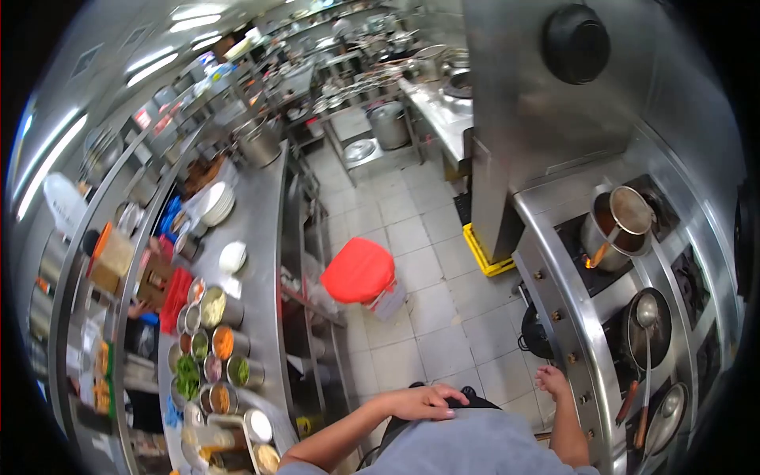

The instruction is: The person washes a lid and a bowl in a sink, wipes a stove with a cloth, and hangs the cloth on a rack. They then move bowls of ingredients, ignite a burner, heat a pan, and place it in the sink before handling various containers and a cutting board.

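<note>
My left hand (427,402) rests at my waist against the grey shirt (467,443), fingers stretched out and holding nothing. At my right side, my right hand (552,381) hangs beside the front of the steel stove (582,348). Its fingers are loosely curled and apart, with nothing seen in them. Close to that hand, lower down, is a black pan (538,331). On the stove stand a pot (594,236) with a strainer (631,210) over it, and a frying pan (661,340) with a ladle (647,313) in it.
A steel counter (265,237) on the left bears stacked plates (218,204) and several ingredient containers (226,342). A red-covered bin (360,269) stands on the tiled floor (435,317) ahead. Beside the stove's end wall lies a yellow crate (487,257). A wok (576,43) hangs above.
</note>
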Demonstrator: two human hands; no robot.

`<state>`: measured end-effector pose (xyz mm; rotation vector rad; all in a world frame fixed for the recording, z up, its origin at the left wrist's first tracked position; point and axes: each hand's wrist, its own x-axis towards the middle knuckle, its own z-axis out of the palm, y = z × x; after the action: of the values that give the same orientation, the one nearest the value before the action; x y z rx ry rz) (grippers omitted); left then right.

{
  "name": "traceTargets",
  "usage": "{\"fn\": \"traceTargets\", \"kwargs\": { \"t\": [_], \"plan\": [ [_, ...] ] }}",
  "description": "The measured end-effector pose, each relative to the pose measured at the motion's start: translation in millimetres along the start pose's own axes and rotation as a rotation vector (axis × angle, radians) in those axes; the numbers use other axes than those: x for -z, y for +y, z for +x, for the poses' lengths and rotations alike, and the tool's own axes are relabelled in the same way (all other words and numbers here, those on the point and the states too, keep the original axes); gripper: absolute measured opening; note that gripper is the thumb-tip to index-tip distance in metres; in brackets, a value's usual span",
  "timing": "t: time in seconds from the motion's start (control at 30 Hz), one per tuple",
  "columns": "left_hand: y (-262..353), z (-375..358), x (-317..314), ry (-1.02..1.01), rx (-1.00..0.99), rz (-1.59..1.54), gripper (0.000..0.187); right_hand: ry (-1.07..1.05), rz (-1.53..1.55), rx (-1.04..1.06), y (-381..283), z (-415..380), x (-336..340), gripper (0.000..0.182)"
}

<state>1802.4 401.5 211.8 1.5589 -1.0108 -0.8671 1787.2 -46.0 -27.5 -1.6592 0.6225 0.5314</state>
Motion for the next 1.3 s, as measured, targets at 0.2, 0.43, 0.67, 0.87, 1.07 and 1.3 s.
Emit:
{"fn": "traceTargets", "kwargs": {
  "t": [0.2,0.43,0.67,0.87,1.07,1.3],
  "plan": [
    [0.8,71.9,33.1,-0.201,-0.039,0.102,0.026,0.202,0.061,-0.172,67.5,-52.4,-1.3,0.028],
    [-7.6,129.2,72.4,-0.791,-0.069,-0.06,0.023,0.634,0.39,-0.39,190.3,-218.1,-50.7,0.026],
    [18.4,195.0,13.1,-1.176,-0.232,0.091,0.02,0.919,0.703,-0.741,248.7,-305.9,-217.0,0.026],
    [22.3,217.1,-23.6,-1.545,-0.211,0.064,0.021,0.904,1.008,-0.658,250.4,-315.3,-330.8,0.028],
    [31.1,228.1,-89.7,-1.598,-0.456,0.129,0.018,0.971,1.106,-0.704,270.2,-338.3,-350.3,0.032],
    [51.3,235.1,-190.2,-1.759,-0.24,0.244,0.017,1.129,1.034,-0.547,297.8,-386.2,-295.3,0.042]
  ]
}}
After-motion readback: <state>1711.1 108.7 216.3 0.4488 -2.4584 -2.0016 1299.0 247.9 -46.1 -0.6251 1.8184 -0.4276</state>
